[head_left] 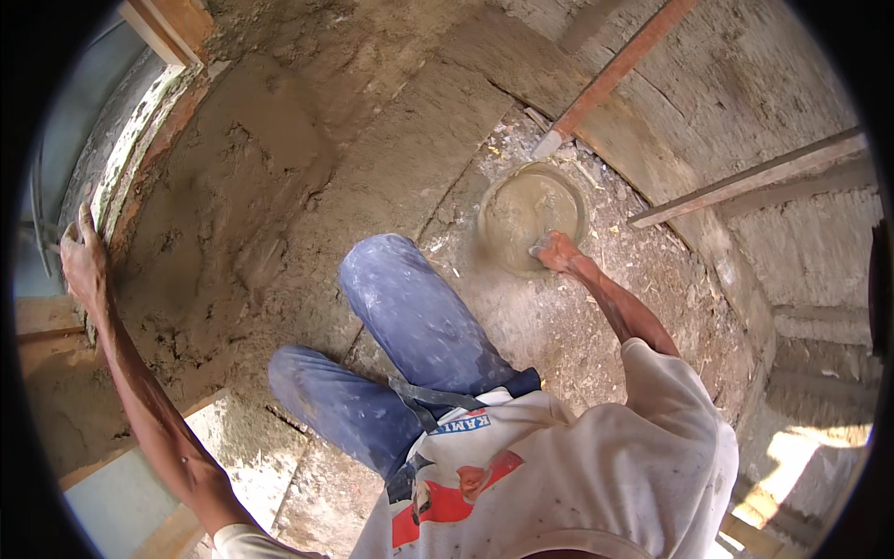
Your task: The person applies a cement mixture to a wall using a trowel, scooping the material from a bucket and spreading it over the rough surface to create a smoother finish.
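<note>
My left hand [85,265] rests on the edge of a wall opening at the far left, its visible fingers apart and stretched along the rim. My right hand [561,253] reaches over the near right rim of a round bucket [582,216]. Its fingers are closed, and a small greyish piece shows at them; what it is I cannot make out. Wet grey-brown mortar [524,210] fills much of the bucket. Fresh, uneven mortar covers the wall [251,177] between my left hand and my knees.
Two wooden props lean at the right, one reddish [615,70] and one pale brown [754,177]. Debris litters the floor [643,298] around the bucket. A wooden frame [168,28] stands at the upper left. My bent legs [414,303] are close to the plastered wall.
</note>
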